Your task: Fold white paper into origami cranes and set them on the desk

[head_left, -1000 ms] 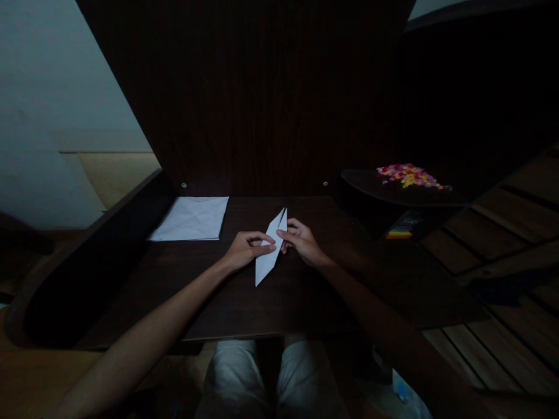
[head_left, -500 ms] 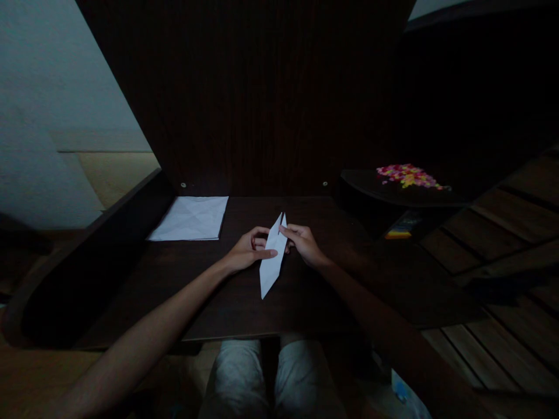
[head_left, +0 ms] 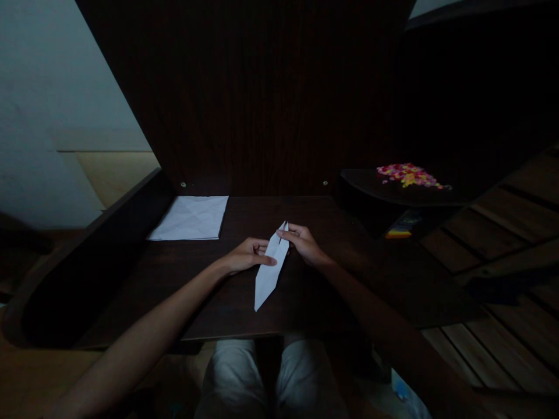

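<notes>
A long, narrow piece of folded white paper (head_left: 267, 280) is held tilted above the dark desk (head_left: 209, 317). Both its ends are pointed, and the far end splits into two tips with a slit between them. My left hand (head_left: 247, 255) grips the paper's left edge, its thumb flat across the middle and its other fingers partly hidden behind. Near the far end, my right hand (head_left: 303, 243) pinches the paper by the slit between thumb and fingers. Part of the right fingers is hidden behind the sheet.
Creased white paper sheets (head_left: 192, 217) lie at the back left of the desk. To the right, a curved dark shelf (head_left: 367, 185) bears a heap of small pink, red and yellow pieces (head_left: 408, 174). A dark panel (head_left: 262, 99) rises at the back, and a raised side board (head_left: 96, 244) bounds the left.
The folded paper has moved slightly down toward me and tilted a little more. My left hand has shifted lower with it, and my right thumb now sits closer to the split tips.
</notes>
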### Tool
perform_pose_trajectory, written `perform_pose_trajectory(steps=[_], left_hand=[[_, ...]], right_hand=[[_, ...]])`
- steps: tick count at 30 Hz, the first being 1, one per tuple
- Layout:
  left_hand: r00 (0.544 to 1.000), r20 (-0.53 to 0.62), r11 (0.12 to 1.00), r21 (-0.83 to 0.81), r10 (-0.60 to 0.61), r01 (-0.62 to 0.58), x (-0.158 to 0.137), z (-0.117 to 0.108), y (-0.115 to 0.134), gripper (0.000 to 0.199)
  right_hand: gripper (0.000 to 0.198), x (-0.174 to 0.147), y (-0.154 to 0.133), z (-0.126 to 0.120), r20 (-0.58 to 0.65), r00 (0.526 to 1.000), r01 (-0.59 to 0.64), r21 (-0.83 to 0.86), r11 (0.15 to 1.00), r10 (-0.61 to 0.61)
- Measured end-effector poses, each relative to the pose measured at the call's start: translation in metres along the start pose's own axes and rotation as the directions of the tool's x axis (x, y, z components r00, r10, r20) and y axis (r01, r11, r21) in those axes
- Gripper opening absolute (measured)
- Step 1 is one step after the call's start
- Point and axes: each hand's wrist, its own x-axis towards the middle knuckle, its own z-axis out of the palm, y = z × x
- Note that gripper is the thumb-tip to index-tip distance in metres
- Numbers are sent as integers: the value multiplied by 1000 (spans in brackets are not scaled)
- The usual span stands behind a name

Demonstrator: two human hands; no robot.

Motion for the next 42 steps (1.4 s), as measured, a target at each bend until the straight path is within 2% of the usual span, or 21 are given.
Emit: perform_pose_trajectory(steps=[5, 11, 14, 16, 20, 23, 30, 37, 42], left_hand=[[999, 22, 999, 29, -25, 25, -2, 0, 1, 20], [999, 32, 997, 74, -31, 29, -2, 0, 1, 15], [1000, -6, 997, 72, -17, 18, 0, -1, 1, 20], [997, -75, 998, 55, 29, -25, 2, -2, 0, 24], [953, -272, 989, -22, 137, -148, 6, -6, -3, 32], [917, -366, 978, -66, 160, -197, 8, -9, -5, 34], [883, -436, 972, -65, 175, -224, 8, -9, -4, 35], [805, -560, 961, -48, 199, -271, 10, -10, -6, 33], [777, -596, 949, -74, 204, -306, 11, -10, -4, 32]], right_hand=[[28, 2, 5, -4, -16, 999, 48, -32, 998, -49], [35, 3, 7, -4, -59, 998, 37, -7, 999, -38], [37, 3, 7, -3, -38, 998, 44, -23, 999, -45], [38, 3, 8, -2, 13, 1000, 18, -53, 998, -17], [37, 1, 9, 1, 159, 986, -33, -145, 989, 56], [37, 0, 9, 2, 240, 968, -20, -190, 981, 67], [36, 0, 9, 1, 198, 980, 29, -193, 981, 11], [34, -1, 8, 0, 241, 966, -38, -226, 973, 94], [35, -2, 7, -1, 258, 957, -78, -216, 973, 134]])
